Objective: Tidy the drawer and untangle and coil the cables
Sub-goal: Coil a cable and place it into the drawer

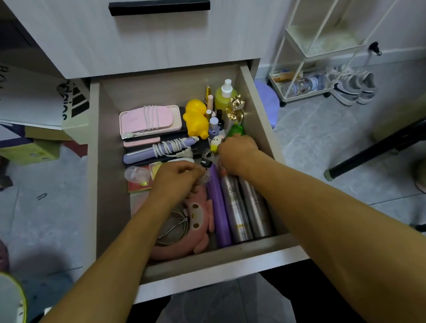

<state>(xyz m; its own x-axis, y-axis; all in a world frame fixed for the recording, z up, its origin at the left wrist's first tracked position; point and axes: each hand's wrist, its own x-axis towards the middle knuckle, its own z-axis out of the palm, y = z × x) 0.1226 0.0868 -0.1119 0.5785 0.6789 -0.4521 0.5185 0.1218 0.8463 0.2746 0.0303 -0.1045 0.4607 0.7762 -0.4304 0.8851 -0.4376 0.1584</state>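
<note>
Nearest us in the open pale wooden drawer [253,90], a grey coiled cable [173,230] lies on a pink plush toy [198,214], beside two silver metal bottles [247,207]. We judge the cable light and springy, best pinched across its loops. Our left hand [176,176] curls round something small and thin we cannot identify; our right hand [238,151] curls downward, its hold hidden. Farther back, two white cords [151,117] sit wrapped around devices.

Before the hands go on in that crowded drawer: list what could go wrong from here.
1. The right hand works among small upright bottles; a nudge might topple them.
2. The left hand seems to pinch something small and thin; pulling could snag neighbouring clutter.
3. The coiled grey cable lies loose on the pink plush and may spring open.
</note>
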